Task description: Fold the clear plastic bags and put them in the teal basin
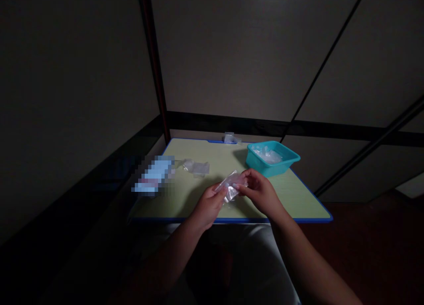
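Note:
Both my hands hold one small clear plastic bag [232, 183] just above the near middle of a pale green table [291, 194] with a blue edge. My left hand [208, 205] pinches the bag's left end with closed fingers. My right hand [260, 190] grips its right end, fingers curled round it. What is inside the bag I cannot make out.
A teal plastic tub [272, 157] with clear plastic items in it stands at the table's back right. A few clear bags [197, 167] lie left of centre, another small one [229, 138] at the far edge. A blurred-out object [153, 176] rests at the left. Dark panelled walls surround the table.

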Action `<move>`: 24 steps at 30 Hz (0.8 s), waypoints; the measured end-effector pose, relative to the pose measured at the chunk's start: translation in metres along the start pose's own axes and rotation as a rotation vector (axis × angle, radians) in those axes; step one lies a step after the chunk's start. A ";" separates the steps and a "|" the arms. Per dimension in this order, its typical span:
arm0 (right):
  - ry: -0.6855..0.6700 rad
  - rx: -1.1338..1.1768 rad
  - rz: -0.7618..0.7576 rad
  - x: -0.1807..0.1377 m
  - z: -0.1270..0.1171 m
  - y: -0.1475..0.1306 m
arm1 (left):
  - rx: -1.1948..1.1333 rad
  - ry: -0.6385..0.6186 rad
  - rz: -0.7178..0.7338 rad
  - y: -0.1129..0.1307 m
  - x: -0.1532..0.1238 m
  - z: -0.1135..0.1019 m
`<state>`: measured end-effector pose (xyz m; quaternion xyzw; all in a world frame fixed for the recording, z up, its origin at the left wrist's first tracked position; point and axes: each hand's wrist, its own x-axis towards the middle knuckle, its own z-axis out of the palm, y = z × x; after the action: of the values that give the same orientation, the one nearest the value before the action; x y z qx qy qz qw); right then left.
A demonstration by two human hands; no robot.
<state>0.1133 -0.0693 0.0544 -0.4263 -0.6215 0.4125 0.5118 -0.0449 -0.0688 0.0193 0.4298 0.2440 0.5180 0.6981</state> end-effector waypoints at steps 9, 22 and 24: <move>-0.168 0.211 -0.011 0.015 0.001 0.004 | 0.102 0.007 0.047 0.003 0.005 -0.005; -0.112 0.310 0.089 0.012 0.005 0.031 | 0.568 -0.172 0.340 0.032 0.010 0.004; -0.045 0.412 0.097 0.011 0.006 0.034 | 0.503 -0.132 0.321 0.027 0.016 0.007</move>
<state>0.1097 -0.0489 0.0244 -0.3328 -0.5141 0.5641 0.5538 -0.0484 -0.0540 0.0477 0.6550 0.2476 0.5159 0.4934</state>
